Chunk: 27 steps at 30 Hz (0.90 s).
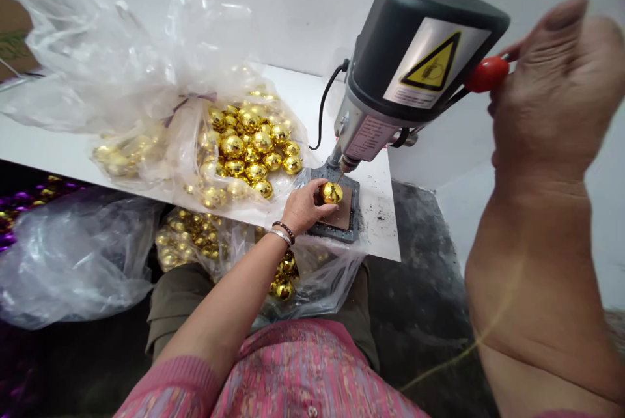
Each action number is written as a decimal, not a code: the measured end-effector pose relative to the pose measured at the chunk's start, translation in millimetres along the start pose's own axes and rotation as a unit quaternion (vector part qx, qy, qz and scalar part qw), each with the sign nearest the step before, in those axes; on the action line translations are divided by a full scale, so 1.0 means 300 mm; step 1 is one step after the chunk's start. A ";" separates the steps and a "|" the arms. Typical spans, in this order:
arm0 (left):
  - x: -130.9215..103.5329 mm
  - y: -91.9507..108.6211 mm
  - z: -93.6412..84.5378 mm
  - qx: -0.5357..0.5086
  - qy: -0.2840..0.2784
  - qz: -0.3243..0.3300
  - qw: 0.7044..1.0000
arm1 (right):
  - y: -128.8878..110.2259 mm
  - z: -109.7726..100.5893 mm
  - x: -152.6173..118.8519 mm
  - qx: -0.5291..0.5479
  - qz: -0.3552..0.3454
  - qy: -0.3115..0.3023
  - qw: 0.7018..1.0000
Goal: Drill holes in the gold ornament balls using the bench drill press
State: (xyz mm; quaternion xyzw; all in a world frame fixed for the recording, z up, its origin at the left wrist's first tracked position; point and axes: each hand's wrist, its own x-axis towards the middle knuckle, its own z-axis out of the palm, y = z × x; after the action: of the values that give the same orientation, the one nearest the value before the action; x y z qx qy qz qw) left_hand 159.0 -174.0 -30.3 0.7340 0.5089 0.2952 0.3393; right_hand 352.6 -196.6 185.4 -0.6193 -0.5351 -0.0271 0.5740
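My left hand [307,206] pinches a gold mirror ball [332,193] between thumb and fingers, holding it on the brown pad on the base [352,222] of a small bench drill press [371,105]. The thin drill bit [340,177] points down at the top of the ball; I cannot tell whether it touches. At the upper right, my right hand [556,73] is closed around a feed lever of the press, its grip partly hidden by the fingers. Beside that hand a red knob [489,74] shows on another lever.
Many gold balls [251,144] spill from a clear plastic bag [185,138] on the white table [288,83]. Another bag of gold balls [190,236] lies over my lap. Dark shavings [378,213] dot the table's right end. A black cable [319,112] runs behind the press.
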 end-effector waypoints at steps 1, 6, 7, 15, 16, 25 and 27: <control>0.000 -0.001 0.000 0.000 0.001 0.001 1.000 | 0.004 0.004 0.003 -0.021 -0.009 -0.003 1.000; 0.003 -0.008 -0.001 0.002 0.000 0.000 1.000 | 0.025 0.024 0.016 -0.057 -0.017 -0.012 0.998; 0.004 -0.010 0.000 0.001 0.000 0.001 1.000 | 0.026 0.027 0.017 -0.058 -0.014 -0.011 0.998; 0.005 -0.007 0.004 -0.015 -0.001 -0.011 1.000 | 0.004 0.036 0.034 -0.009 0.059 -0.047 0.997; 0.004 -0.004 0.002 -0.014 0.000 -0.013 1.000 | 0.002 0.039 0.039 -0.015 0.070 -0.049 0.996; 0.001 0.003 -0.004 -0.005 0.001 -0.015 1.000 | 0.016 0.051 0.022 0.030 0.071 -0.025 0.997; 0.002 0.000 -0.003 -0.010 -0.001 -0.014 1.000 | 0.009 0.038 -0.013 0.034 0.058 -0.022 0.997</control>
State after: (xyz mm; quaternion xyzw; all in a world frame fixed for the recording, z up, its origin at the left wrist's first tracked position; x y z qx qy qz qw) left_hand 158.5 -173.4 -29.9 0.7237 0.5158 0.2949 0.3510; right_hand 346.1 -190.1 177.2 -0.6296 -0.5117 0.0382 0.5834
